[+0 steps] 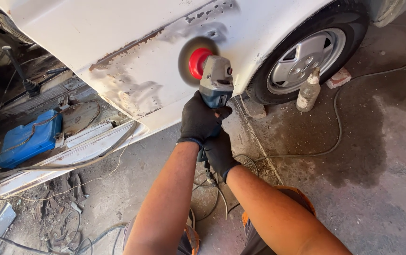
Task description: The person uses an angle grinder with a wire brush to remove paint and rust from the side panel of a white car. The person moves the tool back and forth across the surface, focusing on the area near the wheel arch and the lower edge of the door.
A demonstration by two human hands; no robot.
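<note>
Both gloved hands gripped an angle grinder: the left hand up by its head, the right hand lower on the handle. Its red-hubbed wheel pressed the white car panel beside the wheel.

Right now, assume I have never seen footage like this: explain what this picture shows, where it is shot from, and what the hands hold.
There is one picture, taken by a camera worn on a person's head, looking down along their own bare forearms. Both hands wear dark gloves. The left hand grips the body of a blue and grey angle grinder; the right hand holds its rear handle, where the cord leaves. The grinder's red-hubbed disc meets a white car panel with rusty, stripped patches. On the concrete floor stand a dusty bottle beside the car's wheel, and cables trail about. A blue case lies inside the open car body at the left.
</note>
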